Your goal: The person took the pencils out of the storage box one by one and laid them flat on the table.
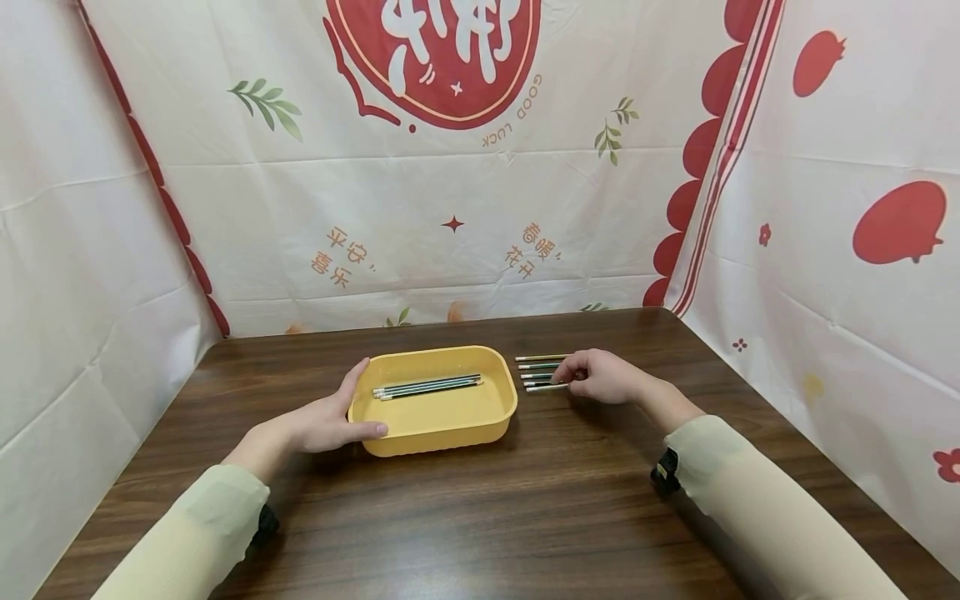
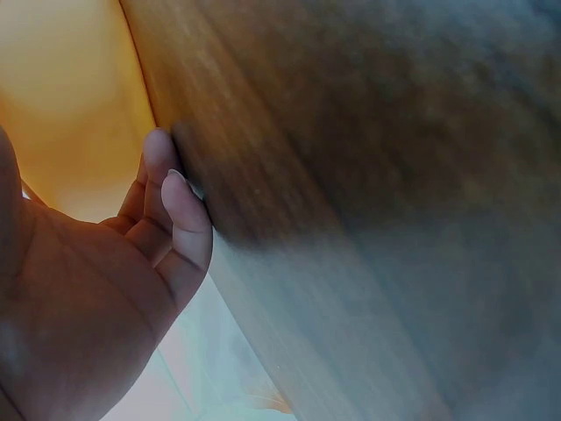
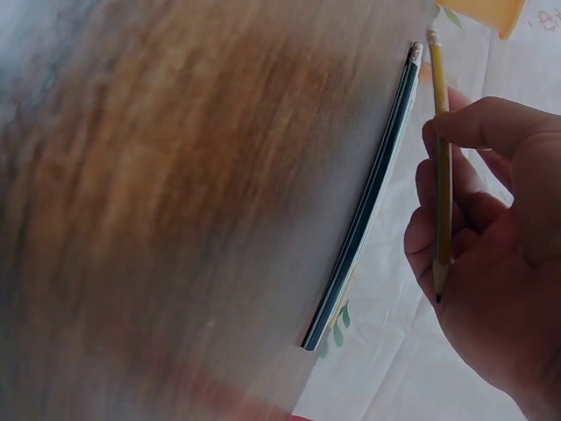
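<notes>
Right wrist, hand (image 3: 504, 254) curled, pinching yellow pencil (image 3: 443, 197)

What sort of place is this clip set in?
Probably a makeshift recording booth, judging by the printed cloth hung around three sides of a brown table, with a tray and pencils set out.

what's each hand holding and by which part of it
The right hand pinches a pencil by its shaft, nearer the eraser end than the point. The left hand grips the yellow tray around its left end.
</notes>
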`<state>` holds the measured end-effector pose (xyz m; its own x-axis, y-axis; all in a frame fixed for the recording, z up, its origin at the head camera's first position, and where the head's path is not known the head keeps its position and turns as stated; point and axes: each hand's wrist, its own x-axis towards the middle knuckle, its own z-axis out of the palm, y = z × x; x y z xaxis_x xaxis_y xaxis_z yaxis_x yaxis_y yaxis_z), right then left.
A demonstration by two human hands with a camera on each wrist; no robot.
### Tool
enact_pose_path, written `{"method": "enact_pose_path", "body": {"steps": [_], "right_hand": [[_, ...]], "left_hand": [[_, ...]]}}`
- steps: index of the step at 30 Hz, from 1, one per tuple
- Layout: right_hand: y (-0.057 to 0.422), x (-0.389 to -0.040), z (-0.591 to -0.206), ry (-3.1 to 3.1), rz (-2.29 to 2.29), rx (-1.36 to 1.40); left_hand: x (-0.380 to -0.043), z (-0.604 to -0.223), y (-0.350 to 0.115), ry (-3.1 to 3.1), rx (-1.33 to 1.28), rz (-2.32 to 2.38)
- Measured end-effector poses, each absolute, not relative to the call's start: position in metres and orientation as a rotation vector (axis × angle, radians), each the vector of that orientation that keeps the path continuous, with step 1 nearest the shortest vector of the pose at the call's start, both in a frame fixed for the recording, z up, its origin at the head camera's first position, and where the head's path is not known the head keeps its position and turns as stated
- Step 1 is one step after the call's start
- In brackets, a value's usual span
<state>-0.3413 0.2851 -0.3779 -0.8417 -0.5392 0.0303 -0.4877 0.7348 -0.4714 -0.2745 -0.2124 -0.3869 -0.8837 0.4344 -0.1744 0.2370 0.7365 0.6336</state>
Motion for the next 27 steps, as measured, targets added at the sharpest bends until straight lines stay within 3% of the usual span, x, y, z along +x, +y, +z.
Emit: {"method": "enact_pose_path", "body": {"steps": [27], "right_hand": [[0.2837,-0.3459,-0.3863,2.841,-0.566,-0.903]], "left_hand": [[-0.2753,-0.389,-0.2127,2.619,0.532,0.915]]}}
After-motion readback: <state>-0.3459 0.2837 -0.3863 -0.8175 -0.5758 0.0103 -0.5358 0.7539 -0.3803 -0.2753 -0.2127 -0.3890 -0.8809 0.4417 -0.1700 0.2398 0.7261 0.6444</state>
